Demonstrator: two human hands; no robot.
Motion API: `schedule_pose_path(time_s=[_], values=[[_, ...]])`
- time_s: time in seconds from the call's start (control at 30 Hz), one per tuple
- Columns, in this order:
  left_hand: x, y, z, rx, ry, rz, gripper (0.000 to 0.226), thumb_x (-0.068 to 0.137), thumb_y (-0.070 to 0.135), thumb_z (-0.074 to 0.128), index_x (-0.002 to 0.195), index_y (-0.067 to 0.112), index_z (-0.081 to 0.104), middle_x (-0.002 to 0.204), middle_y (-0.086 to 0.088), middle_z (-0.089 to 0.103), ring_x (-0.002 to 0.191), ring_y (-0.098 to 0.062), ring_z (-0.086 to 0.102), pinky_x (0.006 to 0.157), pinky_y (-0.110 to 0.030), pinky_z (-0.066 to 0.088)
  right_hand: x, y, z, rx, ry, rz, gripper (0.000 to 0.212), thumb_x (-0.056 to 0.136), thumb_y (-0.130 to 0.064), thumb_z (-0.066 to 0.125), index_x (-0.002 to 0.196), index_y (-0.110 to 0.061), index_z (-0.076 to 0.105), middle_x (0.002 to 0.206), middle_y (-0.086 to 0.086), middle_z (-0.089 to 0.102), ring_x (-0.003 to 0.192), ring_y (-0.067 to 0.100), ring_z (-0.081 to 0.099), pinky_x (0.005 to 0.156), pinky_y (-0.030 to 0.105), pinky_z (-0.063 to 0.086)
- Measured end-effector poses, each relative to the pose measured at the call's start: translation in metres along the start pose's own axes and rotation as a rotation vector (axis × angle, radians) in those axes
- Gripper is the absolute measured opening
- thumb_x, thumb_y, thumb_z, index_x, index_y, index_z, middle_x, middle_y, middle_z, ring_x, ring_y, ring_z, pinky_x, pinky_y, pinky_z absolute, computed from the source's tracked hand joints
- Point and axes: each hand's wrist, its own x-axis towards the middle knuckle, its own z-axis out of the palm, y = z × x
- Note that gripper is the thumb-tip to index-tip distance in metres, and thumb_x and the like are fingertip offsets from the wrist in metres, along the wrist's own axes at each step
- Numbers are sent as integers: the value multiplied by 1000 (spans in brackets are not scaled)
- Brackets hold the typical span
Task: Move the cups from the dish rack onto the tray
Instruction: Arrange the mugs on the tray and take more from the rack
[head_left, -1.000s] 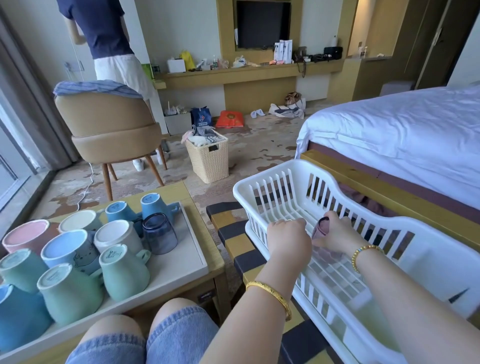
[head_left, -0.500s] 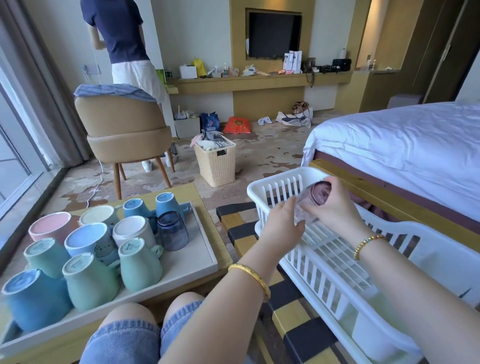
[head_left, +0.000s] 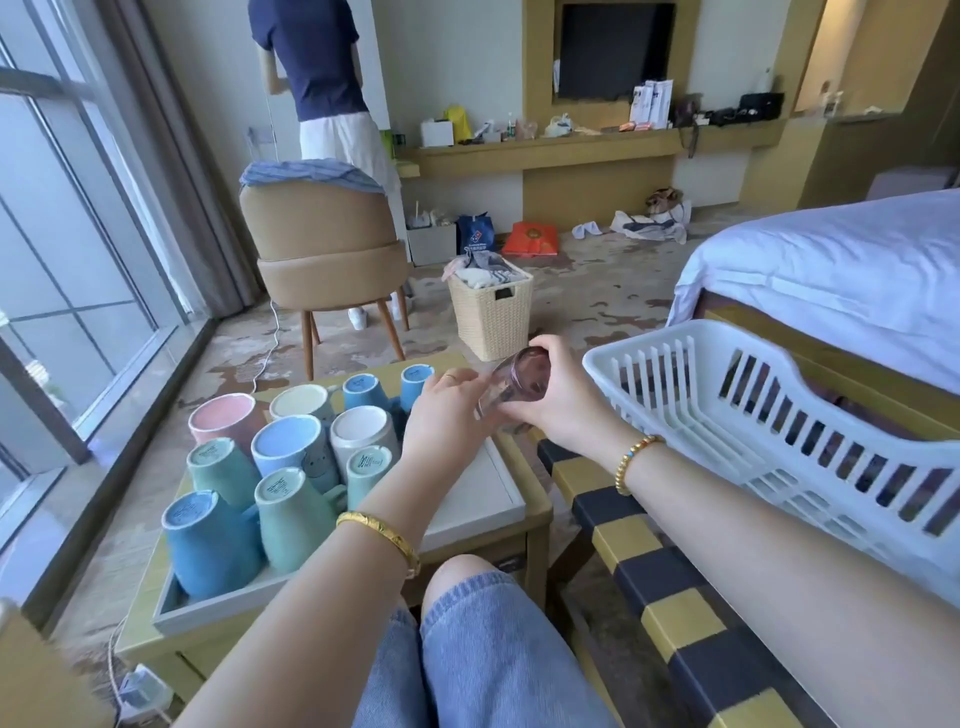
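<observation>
— Any readable writing?
— Base stamps on the upturned mugs (head_left: 291, 499) in the tray (head_left: 483, 499), too small to read.
— The glass?
— The purple glass tumbler (head_left: 511, 387) is gripped between both hands, left hand (head_left: 447, 410) and right hand (head_left: 558, 405), fingers closed round it, above the tray's far corner; the dish rack (head_left: 769, 415) sits right of the fingers.

Both hands (head_left: 452, 410) closed together, raised.

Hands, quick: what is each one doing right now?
Left hand: fingers closed on the rim end of the purple glass.
Right hand: closed around the same purple glass, carrying it tilted above the tray.
</observation>
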Motion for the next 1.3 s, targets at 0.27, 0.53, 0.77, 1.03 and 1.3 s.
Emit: schedule_pose_path(time_s=[0.27,0.53,0.77,1.03,1.3], values=[[-13,-69,-3,142,-199,25,45,86,8,47,125,27,59,126,-8,62,117,-30,51,97,-36,42,11,15,68,-127,-212,66,79,67,-35,81,130,-22,35,129,3,48,110,19,51,82,25,41],[-5,-100,11,223,-284,-30,40,86,4,41,119,14,61,126,-8,61,118,-27,50,98,-35,41,22,35,99,-320,-314,76,79,64,-45,80,127,-30,36,129,-1,52,110,20,53,87,33,51],[-11,-109,19,162,-299,-114,39,91,8,35,121,14,60,125,-11,61,116,-30,50,96,-37,43,22,39,116,-365,-431,73,89,65,-45,79,136,-28,29,139,-1,46,114,20,53,89,32,49],[-18,-105,19,23,-231,-121,32,94,24,45,122,20,61,119,-5,66,112,-28,55,99,-35,37,21,33,124,-296,-513,156,93,72,-38,77,143,-20,20,146,5,39,125,24,47,82,26,37],[-17,-102,23,236,-318,-107,46,88,45,53,125,19,57,123,-10,60,120,-27,47,102,-37,33,11,42,122,-309,-557,302,69,79,-35,72,129,-10,31,125,10,52,92,18,49,70,27,41]])
